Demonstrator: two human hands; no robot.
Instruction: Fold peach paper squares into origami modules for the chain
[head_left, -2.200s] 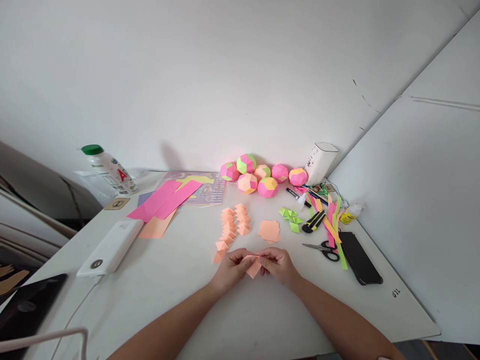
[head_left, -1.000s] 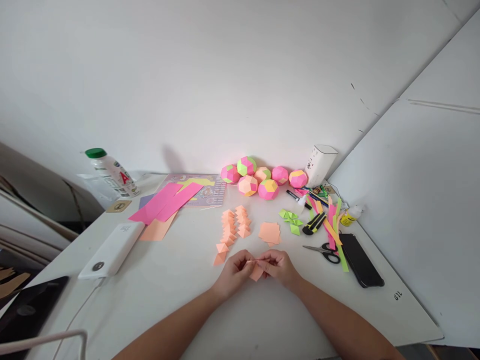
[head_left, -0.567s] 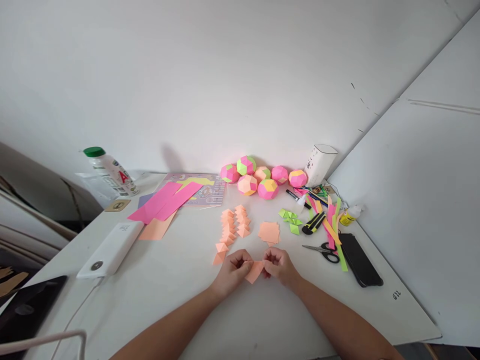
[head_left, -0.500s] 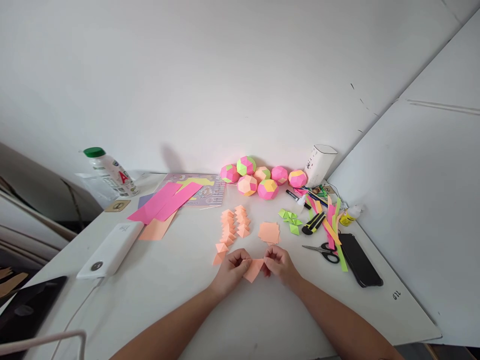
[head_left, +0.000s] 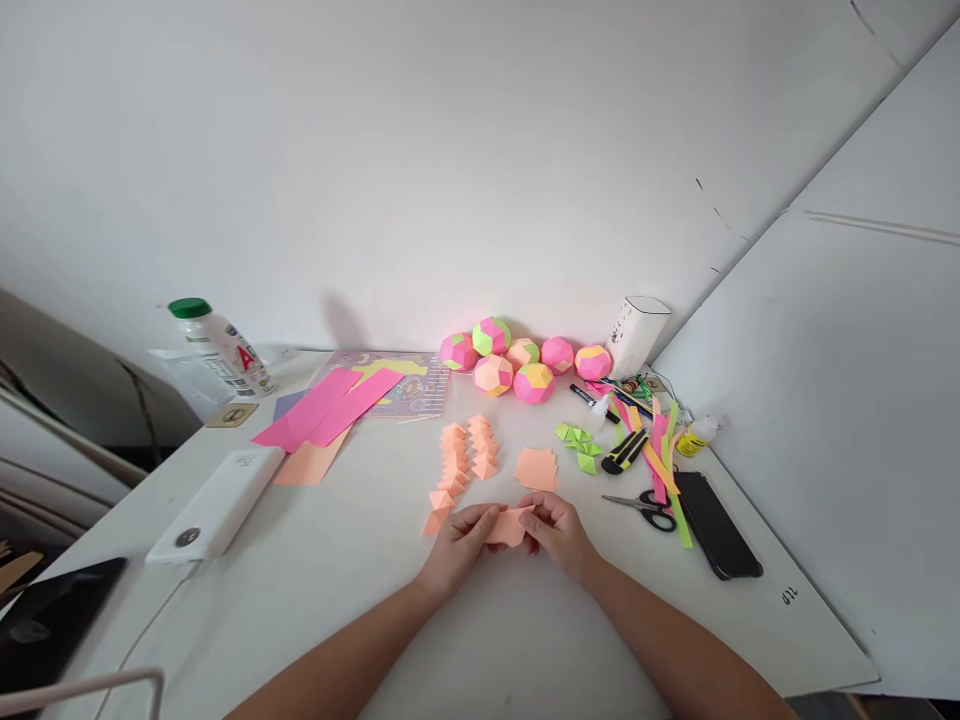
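Note:
Between my two hands is a small peach piece of paper [head_left: 508, 527], its front edge bent. My left hand [head_left: 459, 545] pinches its left side, thumb on top. The right side is gripped by my right hand [head_left: 559, 533], thumb and fingers closed on the paper. Just beyond my hands lies a stack of peach paper squares [head_left: 537, 470]. To the left of it run two rows of folded peach paper pieces [head_left: 454, 465], the longer one reaching down beside my left hand. Several folded green paper pieces [head_left: 579, 445] lie beyond my right hand.
Several faceted paper balls [head_left: 493, 376] sit along the wall. At right lie scissors [head_left: 646, 508], a utility knife [head_left: 625, 451], paper strips [head_left: 661, 450], a glue bottle [head_left: 697, 436] and a phone [head_left: 716, 525]. At left are pink paper sheets [head_left: 330, 405], a power bank [head_left: 217, 505] and a bottle [head_left: 221, 345].
The peach paper was a flat, tilted square hanging between my fingers half a second ago. Now it lies level, bent along its front edge, and my fingers have come further under it.

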